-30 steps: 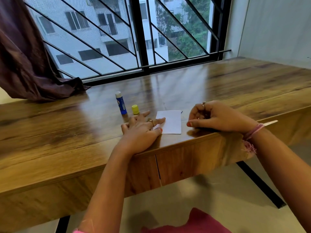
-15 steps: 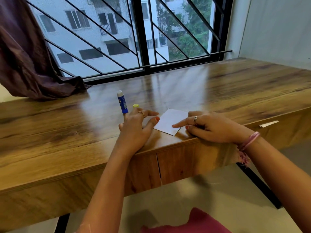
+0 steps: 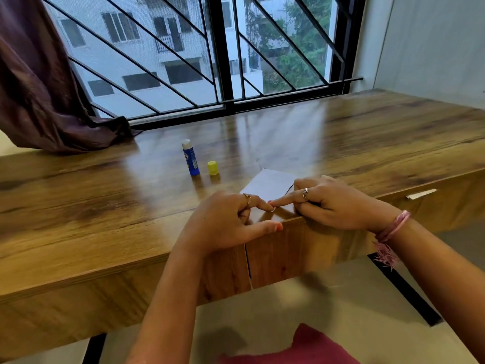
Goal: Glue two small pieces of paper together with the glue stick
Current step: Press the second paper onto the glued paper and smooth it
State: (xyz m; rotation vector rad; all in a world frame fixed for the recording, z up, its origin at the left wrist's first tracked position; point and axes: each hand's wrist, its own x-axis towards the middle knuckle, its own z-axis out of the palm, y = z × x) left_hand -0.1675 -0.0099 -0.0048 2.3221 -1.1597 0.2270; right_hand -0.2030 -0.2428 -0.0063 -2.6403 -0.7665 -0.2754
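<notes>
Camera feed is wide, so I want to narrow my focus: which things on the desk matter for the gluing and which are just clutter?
For the job:
- white paper, under both hands
- blue glue stick, upright, uncapped
- yellow cap beside it

Just there:
- purple curtain
- white strip at the desk's edge

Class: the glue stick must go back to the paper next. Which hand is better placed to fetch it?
Left hand: it is nearer the uncapped glue stick; the right hand rests on the paper.

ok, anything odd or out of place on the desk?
Only small things: the blue glue stick stands uncapped, its yellow cap apart beside it. The white paper lies askew near the wooden desk's front edge, under both hands' fingertips.
</notes>
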